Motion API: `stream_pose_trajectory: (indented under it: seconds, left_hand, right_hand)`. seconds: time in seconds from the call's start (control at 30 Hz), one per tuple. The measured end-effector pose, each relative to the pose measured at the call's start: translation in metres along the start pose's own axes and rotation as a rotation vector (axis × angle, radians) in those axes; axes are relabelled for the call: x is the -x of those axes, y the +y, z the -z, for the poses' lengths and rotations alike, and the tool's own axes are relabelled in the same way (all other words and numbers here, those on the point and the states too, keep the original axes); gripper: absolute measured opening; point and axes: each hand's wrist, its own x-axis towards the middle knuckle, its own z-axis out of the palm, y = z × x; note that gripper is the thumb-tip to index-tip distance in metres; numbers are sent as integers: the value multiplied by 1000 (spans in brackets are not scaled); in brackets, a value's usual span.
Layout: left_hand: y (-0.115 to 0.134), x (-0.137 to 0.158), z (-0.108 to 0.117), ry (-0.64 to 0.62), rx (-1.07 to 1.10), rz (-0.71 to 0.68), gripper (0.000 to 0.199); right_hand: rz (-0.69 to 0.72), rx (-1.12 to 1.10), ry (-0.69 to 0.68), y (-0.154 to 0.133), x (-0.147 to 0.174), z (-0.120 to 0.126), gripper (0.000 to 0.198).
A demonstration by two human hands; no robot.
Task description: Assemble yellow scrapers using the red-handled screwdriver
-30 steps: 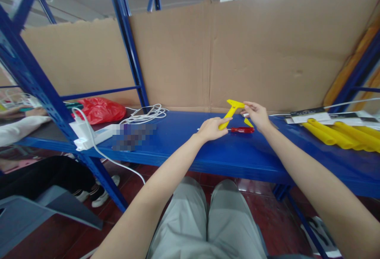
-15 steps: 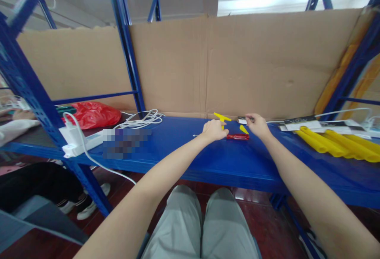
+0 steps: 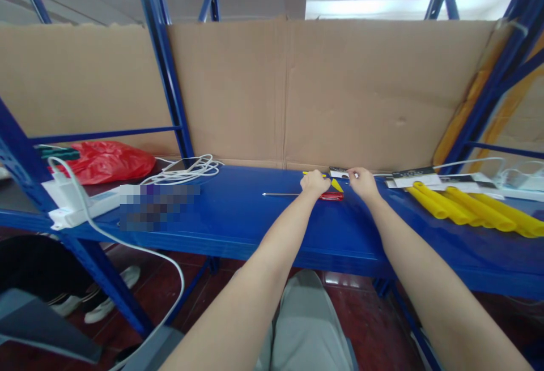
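My left hand (image 3: 314, 182) is closed around a yellow plastic piece (image 3: 323, 175), mostly hidden by the fingers. Just beneath that hand lies a screwdriver (image 3: 332, 196) with a red handle, its thin metal shaft pointing left. Another yellow part, triangular in outline (image 3: 337, 186), shows between my hands, behind the screwdriver handle. My right hand (image 3: 362, 183) is over the blue shelf with thumb and fingers pinched together; whatever is between them is too small to make out. A small black-and-white card (image 3: 339, 173) lies behind, near the cardboard.
Yellow tubes (image 3: 467, 207) lie on the blue shelf (image 3: 238, 212) at right, before black-and-white packages (image 3: 416, 179). At left are a white power strip (image 3: 91, 205), coiled white cable (image 3: 191, 171) and a red plastic bag (image 3: 108, 161). A cardboard sheet (image 3: 229, 93) stands behind.
The view has shifted right. My left hand has lowered the yellow piece, which stood up higher before, and more of the screwdriver's shaft shows. My right hand stays pinched near the card.
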Motion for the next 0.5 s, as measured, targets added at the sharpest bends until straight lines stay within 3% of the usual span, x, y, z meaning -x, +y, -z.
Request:
stream_pose_trajectory:
  seconds: [0.27, 0.5]
  left_hand:
    - [-4, -8, -11, -161, -113, -44, 49]
    - [-7, -10, -15, -161, -156, -107, 52]
  right_hand:
    - [11, -35, 15, 5, -3, -6, 33]
    - [25, -66, 41, 14, -7, -10, 28]
